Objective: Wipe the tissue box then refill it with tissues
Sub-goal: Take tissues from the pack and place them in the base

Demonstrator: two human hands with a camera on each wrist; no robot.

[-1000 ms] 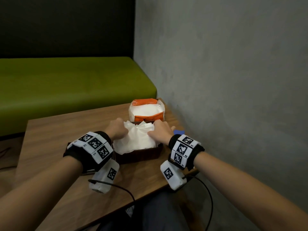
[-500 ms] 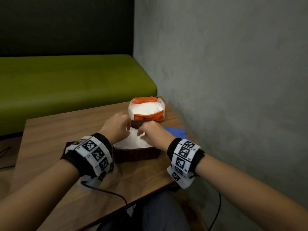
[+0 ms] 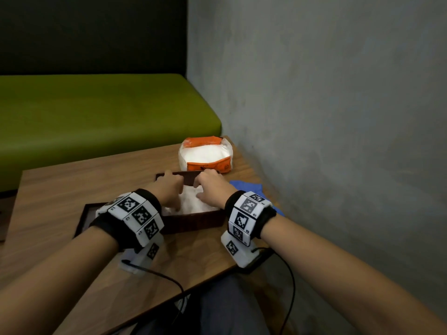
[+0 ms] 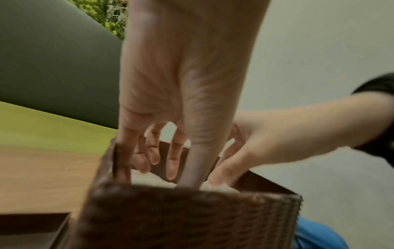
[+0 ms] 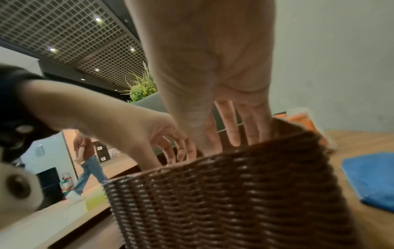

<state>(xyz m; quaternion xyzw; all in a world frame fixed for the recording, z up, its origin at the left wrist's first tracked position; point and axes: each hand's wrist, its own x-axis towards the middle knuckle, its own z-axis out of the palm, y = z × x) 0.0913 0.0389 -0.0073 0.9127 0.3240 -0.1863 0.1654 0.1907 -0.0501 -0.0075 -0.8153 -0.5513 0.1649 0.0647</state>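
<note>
A brown woven tissue box (image 3: pixel 193 222) stands open on the wooden table (image 3: pixel 72 184), with a stack of white tissues (image 3: pixel 191 205) lying inside, below its rim. My left hand (image 3: pixel 169 189) and my right hand (image 3: pixel 210 189) both reach down into the box, and their straight fingers press on the tissues. In the left wrist view the left hand (image 4: pixel 170 168) has its fingers and thumb pointing down inside the box (image 4: pixel 192 219). The right wrist view shows the right hand (image 5: pixel 230 134) going in behind the woven wall (image 5: pixel 234 193); its fingertips are hidden.
The box's dark lid (image 3: pixel 85 213) lies just left of it. An opened orange tissue pack (image 3: pixel 205 155) sits behind the box and a blue cloth (image 3: pixel 246 187) to its right, near the grey wall. A green bench (image 3: pixel 96 112) runs beyond the table.
One second ago the tissues bulged above the rim under both hands. The hands have pushed them down into the box and moved toward its far side.
</note>
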